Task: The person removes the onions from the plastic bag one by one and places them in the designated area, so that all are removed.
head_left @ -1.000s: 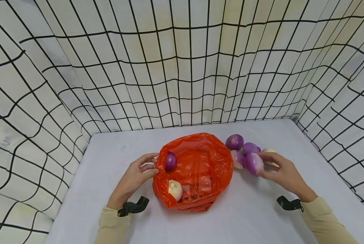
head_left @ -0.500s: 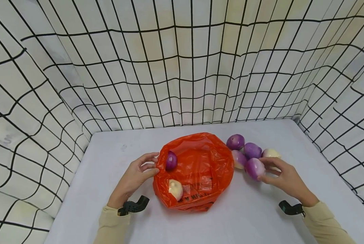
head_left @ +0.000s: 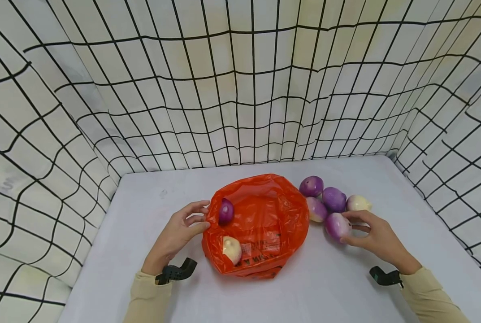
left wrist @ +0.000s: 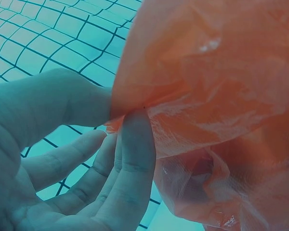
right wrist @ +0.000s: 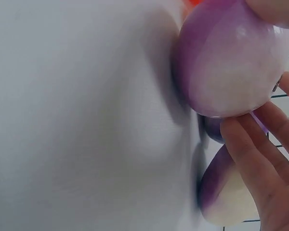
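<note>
And here we have two sleeves in pale beige, the left sleeve [head_left: 149,296] and the right sleeve [head_left: 430,294], both long, plain and a matching pair! We see soft wrinkles in the cloth and cuffs that stop right at the wrists. Just past them we spot the hardware: a left wrist camera [head_left: 178,272] in black, bent like a small elbow, with a dark band beside the cuff, and a right wrist camera [head_left: 385,276], also black, just as curved and stubby. A thin dark sliver pokes out next to that one, too small for us to identify! Beyond, we get a bare left hand [head_left: 178,231], creases lining its finger joints, and an equally bare right hand [head_left: 376,234].
</note>
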Motion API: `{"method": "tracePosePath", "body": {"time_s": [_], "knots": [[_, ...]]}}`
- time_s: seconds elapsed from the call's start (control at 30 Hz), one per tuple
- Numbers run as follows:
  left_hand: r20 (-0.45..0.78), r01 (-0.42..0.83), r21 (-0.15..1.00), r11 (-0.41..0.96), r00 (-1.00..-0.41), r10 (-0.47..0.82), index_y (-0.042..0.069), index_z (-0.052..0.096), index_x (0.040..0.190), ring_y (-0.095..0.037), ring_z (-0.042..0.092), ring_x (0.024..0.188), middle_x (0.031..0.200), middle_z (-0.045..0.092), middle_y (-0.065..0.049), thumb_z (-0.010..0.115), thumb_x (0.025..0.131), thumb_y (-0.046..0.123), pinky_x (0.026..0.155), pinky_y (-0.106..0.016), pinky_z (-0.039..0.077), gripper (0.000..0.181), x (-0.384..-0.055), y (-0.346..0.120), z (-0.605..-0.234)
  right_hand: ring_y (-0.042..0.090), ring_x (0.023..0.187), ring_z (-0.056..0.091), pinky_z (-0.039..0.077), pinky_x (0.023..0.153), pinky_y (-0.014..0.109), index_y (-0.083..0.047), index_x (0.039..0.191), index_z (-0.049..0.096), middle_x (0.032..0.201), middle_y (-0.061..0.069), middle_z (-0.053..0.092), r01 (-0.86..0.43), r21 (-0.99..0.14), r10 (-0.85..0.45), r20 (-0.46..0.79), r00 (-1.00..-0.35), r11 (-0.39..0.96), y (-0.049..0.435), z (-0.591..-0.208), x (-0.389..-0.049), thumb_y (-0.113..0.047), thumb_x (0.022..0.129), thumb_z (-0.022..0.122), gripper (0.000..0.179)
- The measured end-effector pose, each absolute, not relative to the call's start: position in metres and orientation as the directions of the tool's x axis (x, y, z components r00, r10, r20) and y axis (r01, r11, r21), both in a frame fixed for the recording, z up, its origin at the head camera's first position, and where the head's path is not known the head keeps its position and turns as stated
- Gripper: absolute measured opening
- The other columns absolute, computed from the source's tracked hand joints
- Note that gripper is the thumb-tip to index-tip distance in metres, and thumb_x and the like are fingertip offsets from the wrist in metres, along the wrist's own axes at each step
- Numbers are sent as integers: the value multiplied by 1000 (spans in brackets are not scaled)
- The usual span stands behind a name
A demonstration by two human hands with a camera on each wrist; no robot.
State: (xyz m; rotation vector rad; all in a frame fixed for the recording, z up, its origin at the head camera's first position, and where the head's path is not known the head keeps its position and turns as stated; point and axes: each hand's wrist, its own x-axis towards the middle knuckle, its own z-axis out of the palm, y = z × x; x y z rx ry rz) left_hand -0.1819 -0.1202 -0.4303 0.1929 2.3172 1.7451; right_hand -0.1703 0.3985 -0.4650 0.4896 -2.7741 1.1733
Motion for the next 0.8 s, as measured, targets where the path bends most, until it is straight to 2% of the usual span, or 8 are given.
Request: {"method": "tracePosePath", "body": {"time_s": [0.17, 0.33, 0.4, 0.43, 0.67, 0.73, 0.8], "knots": [[-108, -37, 959, 282, -965, 239, 12, 48, 150, -31, 61, 126, 139, 55, -18, 73, 96, 19, 94, -23, 59, 60, -181, -122, -431, -14, 104, 61, 52, 90, 5, -10, 128, 66, 127, 10, 69, -327, -652, -254, 208, -945, 684, 397, -461, -171, -27, 75, 93, 62], [-107, -37, 958, 285, -966, 235, 13, 48, 150, -31, 61, 127, 139, 55, -18, 73, 96, 19, 96, -24, 59, 60, -180, -124, -431, 6, 106, 70, 52, 90, 5, -10, 130, 66, 129, 12, 68, -322, -613, -250, 204, -947, 721, 397, -453, -171, -29, 76, 93, 63], [-107, -37, 957, 286, -966, 234, 13, 48, 150, -31, 61, 127, 139, 55, -17, 73, 96, 20, 96, -25, 60, 60, -180, -124, -431, 10, 107, 70, 52, 90, 5, -9, 131, 66, 130, 11, 67, -326, -606, -248, 212, -945, 725, 397, -450, -170, -28, 76, 93, 64], [-106, -36, 957, 287, -967, 233, 13, 48, 150, -31, 61, 127, 139, 55, -17, 73, 96, 20, 96, -26, 60, 60, -180, -125, -431, 9, 108, 70, 51, 91, 4, -9, 132, 66, 131, 11, 67, -334, -605, -250, 221, -943, 723, 397, -449, -171, -27, 76, 93, 65], [-105, -36, 959, 282, -966, 234, 14, 49, 150, -31, 61, 127, 139, 55, -17, 73, 96, 21, 95, -24, 59, 59, -180, -125, -429, -18, 107, 59, 47, 92, 0, -6, 130, 66, 127, 12, 68, -390, -599, -278, 275, -920, 699, 392, -441, -173, -23, 73, 95, 66], [-106, -35, 958, 284, -966, 236, 14, 49, 150, -31, 61, 127, 139, 56, -17, 73, 96, 22, 95, -24, 59, 60, -180, -124, -429, -19, 107, 58, 45, 93, -1, -5, 129, 66, 126, 13, 69, -396, -594, -282, 280, -918, 700, 389, -437, -175, -23, 73, 95, 66], [-107, -35, 957, 287, -965, 239, 15, 49, 150, -31, 61, 127, 140, 56, -16, 74, 96, 23, 96, -25, 59, 60, -181, -124, -429, -15, 106, 61, 45, 93, -1, -5, 128, 66, 124, 13, 69, -406, -587, -289, 286, -914, 701, 384, -431, -177, -23, 74, 94, 63]]}}
